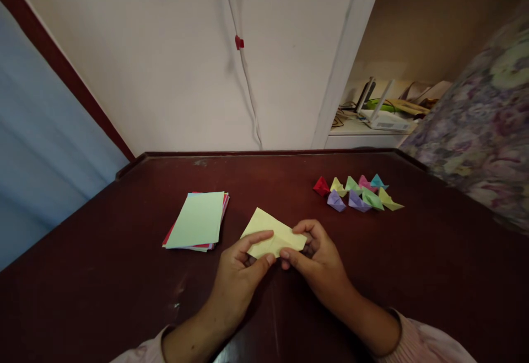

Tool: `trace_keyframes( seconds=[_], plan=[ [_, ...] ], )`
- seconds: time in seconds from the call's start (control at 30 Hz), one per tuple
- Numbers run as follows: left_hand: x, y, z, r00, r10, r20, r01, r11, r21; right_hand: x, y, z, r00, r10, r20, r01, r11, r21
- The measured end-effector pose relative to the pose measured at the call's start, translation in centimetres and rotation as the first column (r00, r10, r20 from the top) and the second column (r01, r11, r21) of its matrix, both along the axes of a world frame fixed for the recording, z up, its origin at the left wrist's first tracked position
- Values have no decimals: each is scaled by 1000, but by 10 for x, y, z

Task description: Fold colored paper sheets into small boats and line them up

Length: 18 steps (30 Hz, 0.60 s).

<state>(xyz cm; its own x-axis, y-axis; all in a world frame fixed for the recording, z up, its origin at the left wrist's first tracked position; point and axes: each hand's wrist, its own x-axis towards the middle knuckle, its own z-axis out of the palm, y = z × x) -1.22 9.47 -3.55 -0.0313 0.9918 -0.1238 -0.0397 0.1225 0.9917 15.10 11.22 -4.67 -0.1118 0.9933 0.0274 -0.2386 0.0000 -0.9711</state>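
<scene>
A folded sheet of pale yellow paper [268, 225] is held between both hands, above the near middle of the dark red table [124, 291]. My left hand [239, 275] pinches its left and lower part, thumb on the near edge and index finger lying across the face. On the other side, my right hand [318, 258] grips the right end between thumb and fingers. One corner of the paper points up and away from me. The fingers behind the sheet are partly hidden.
To the left lies a stack of coloured paper [196, 220], light green on top. Several small folded paper boats [357, 200] stand in two rows at the back right. A white router [384, 119] sits on a shelf beyond, beside a floral curtain [475, 126].
</scene>
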Motion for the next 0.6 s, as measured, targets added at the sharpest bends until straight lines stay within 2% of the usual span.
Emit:
trace_keyframes(
  seconds=[0.17,0.33,0.43,0.53,0.6],
  plan=[
    [-1,1,2,1000,30,0,-30,999,-32,-1,2,-3,1000,3,-17,-2,1000,26],
    [2,5,5,976,57,209,-66,997,39,1,3,-3,999,51,-9,-50,997,58],
    [3,6,4,965,85,249,-105,992,67,3,4,-1,998,55,1,-55,997,57],
    [-3,9,3,971,48,234,-61,997,50,10,6,2,997,59,53,-63,996,69],
    [-11,13,5,976,17,216,-34,997,72,17,5,6,985,119,121,-128,989,70]
  ],
)
